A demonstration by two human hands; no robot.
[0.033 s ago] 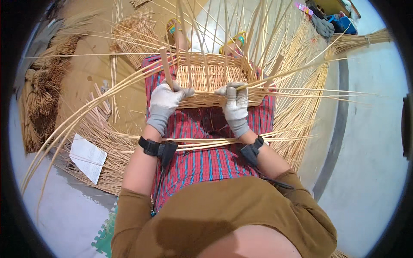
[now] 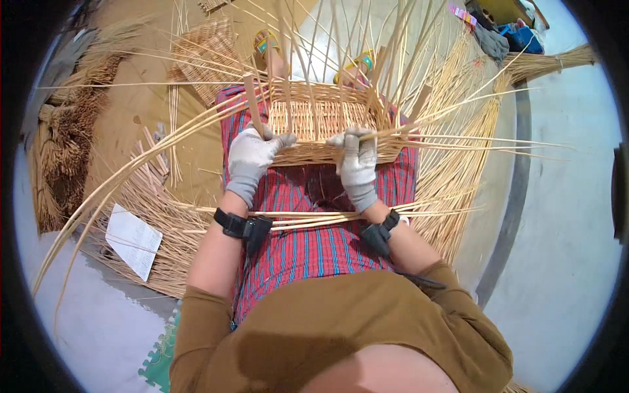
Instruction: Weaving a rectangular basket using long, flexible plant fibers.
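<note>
A half-woven wicker basket (image 2: 331,124), resting on the lap, is gripped at its near rim by the gloved left hand (image 2: 252,157) while a weaving cane (image 2: 445,128) is pinched by the right hand (image 2: 357,160), a tight tuck between uprights seemingly being called for.

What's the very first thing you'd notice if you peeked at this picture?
The half-woven wicker basket on the person's lap, with long pale canes fanning up and out from it. The gloved left hand and right hand grip its near edge. Loose canes ring the person on the floor, with a white paper sheet lying at lower left.
</note>
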